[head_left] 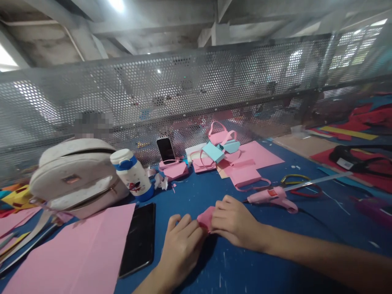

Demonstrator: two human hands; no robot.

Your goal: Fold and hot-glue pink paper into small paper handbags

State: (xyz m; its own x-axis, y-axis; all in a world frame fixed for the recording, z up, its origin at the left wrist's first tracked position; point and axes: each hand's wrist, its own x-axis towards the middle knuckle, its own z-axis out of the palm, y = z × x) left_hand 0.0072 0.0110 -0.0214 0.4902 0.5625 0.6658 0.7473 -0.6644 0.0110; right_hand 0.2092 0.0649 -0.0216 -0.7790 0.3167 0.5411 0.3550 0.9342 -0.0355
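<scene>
Both my hands meet over a small pink paper piece (206, 218) on the blue table (275, 249). My left hand (180, 245) has its fingers curled against the piece's left side. My right hand (234, 220) is closed over its right side, pinching it. Most of the piece is hidden by my fingers. A pink glue gun (271, 196) lies just beyond my right hand.
A black phone (139, 239) and a large pink sheet (76, 253) lie left of my hands. A white bag (72, 175), a bottle (133, 173), a propped phone (166, 150), pink paper bags (220, 136), pink sheets (254, 157) and scissors (298, 181) stand before a perforated metal screen (183, 94).
</scene>
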